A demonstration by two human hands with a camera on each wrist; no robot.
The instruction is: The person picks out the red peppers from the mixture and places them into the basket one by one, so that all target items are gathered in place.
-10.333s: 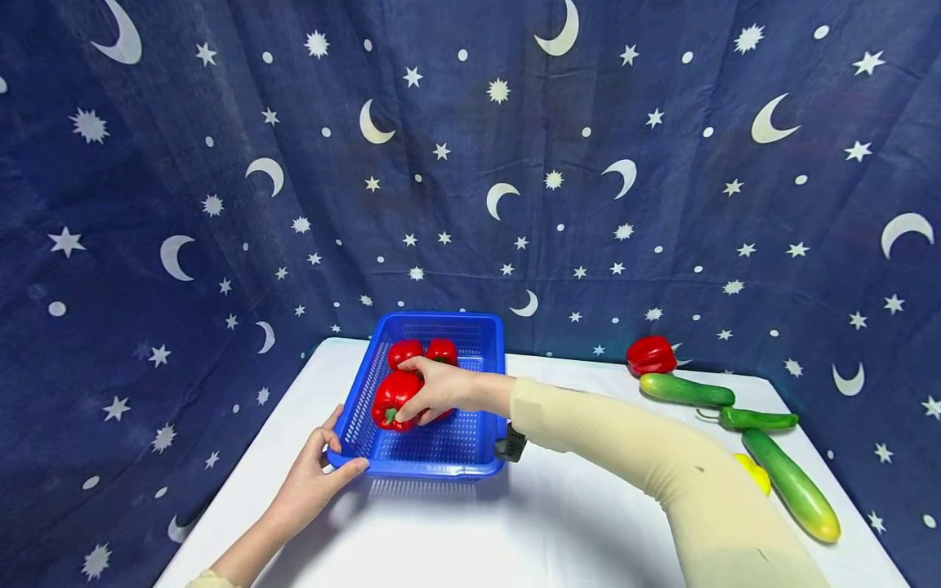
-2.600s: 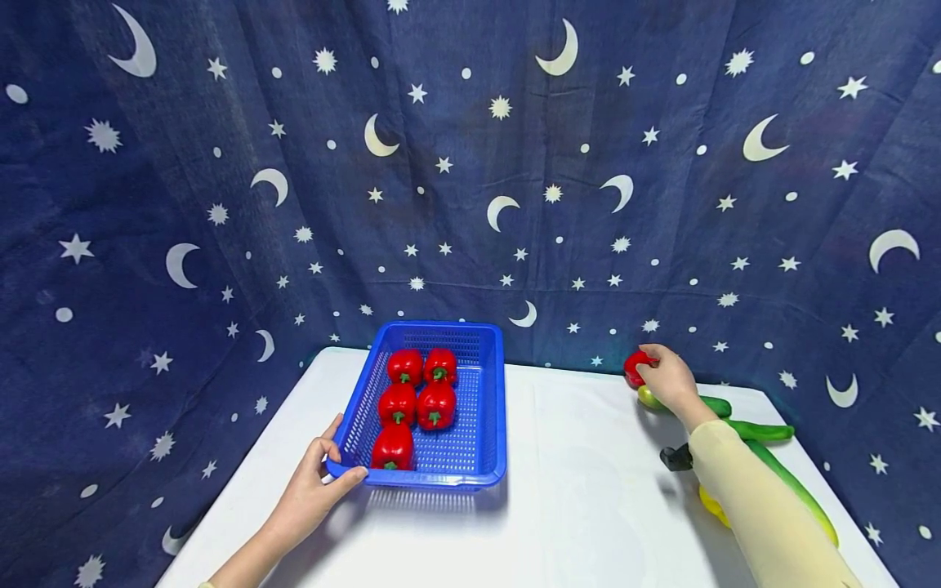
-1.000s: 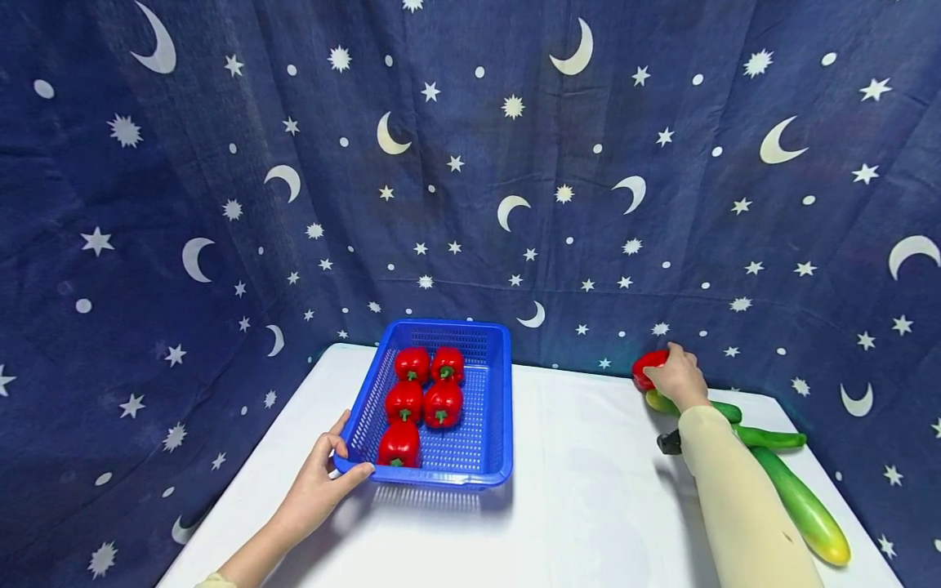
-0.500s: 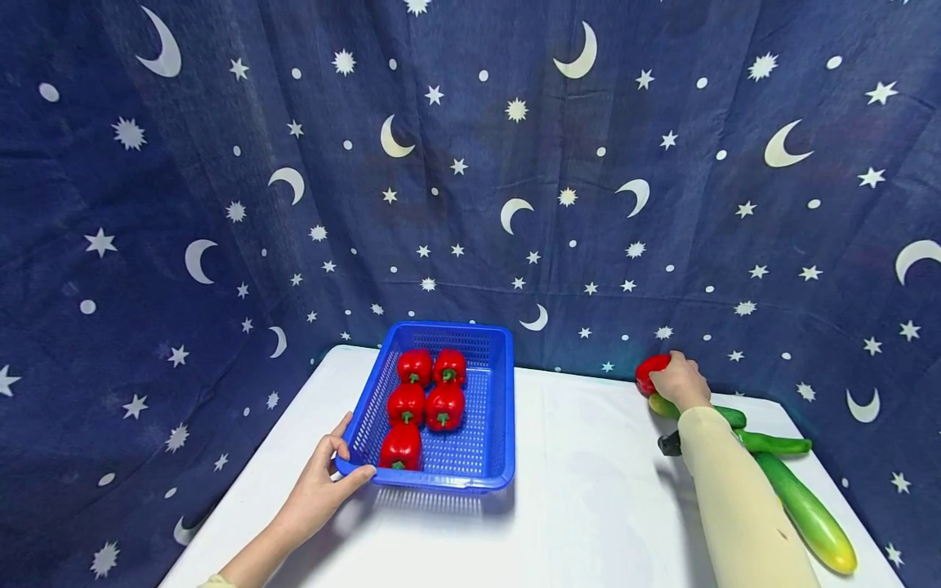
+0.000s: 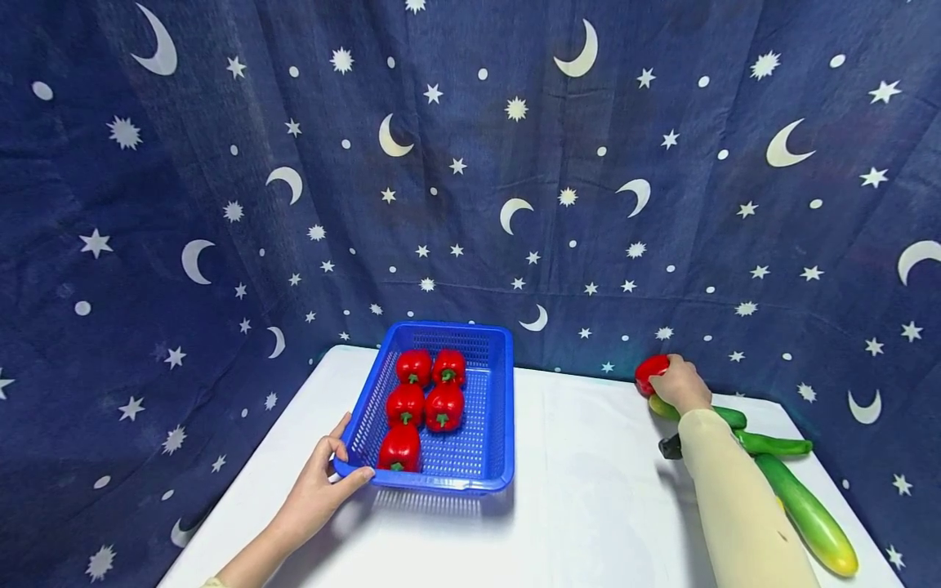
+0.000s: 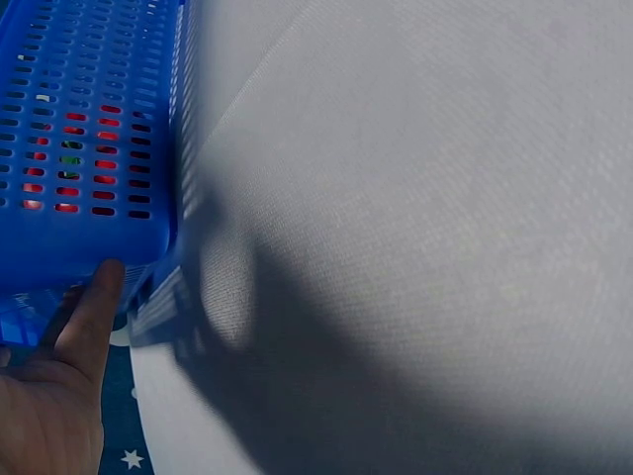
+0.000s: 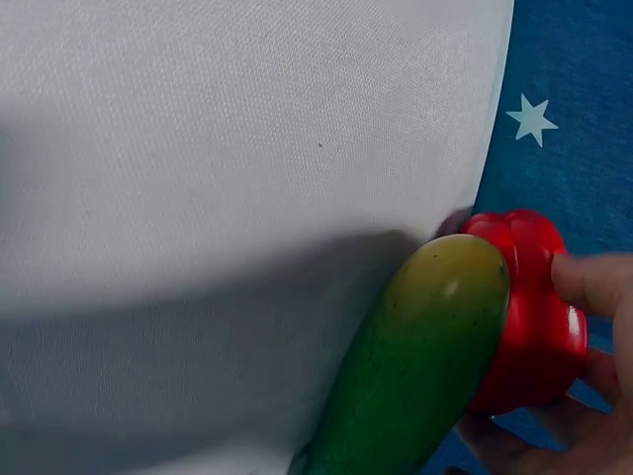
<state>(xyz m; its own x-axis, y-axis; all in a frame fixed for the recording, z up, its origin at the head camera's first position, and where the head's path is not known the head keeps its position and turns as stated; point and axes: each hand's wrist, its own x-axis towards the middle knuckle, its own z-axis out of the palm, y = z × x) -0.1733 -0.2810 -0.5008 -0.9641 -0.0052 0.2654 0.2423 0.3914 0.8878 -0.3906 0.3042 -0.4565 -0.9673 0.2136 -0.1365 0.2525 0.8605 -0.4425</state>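
Note:
My left hand (image 5: 312,490) holds the near left corner of a blue plastic basket (image 5: 485,482), thumb at the front rim. Inside the basket, several red bell peppers (image 5: 444,407) stand in two columns toward the left side. At the table's back right, my right hand (image 5: 682,385) grips another red bell pepper (image 5: 648,372) with thumb and fingers spread around it. In the right wrist view that pepper (image 7: 539,307) lies against the yellowish tip of a cucumber (image 7: 415,356). The left wrist view shows my left thumb (image 6: 91,327) against the basket's wall (image 6: 79,242).
Right of my right hand lie a long green pepper (image 5: 775,443) and a larger cucumber (image 5: 812,518). A bit of something yellow (image 5: 780,504) shows beside my sleeve. A dark starry cloth (image 5: 559,245) hangs behind the white table (image 5: 581,490).
Ten seconds ago my right hand held a pepper in the basket; it has since moved to the pepper at back right. Over the last second it stays there. My left hand keeps its hold.

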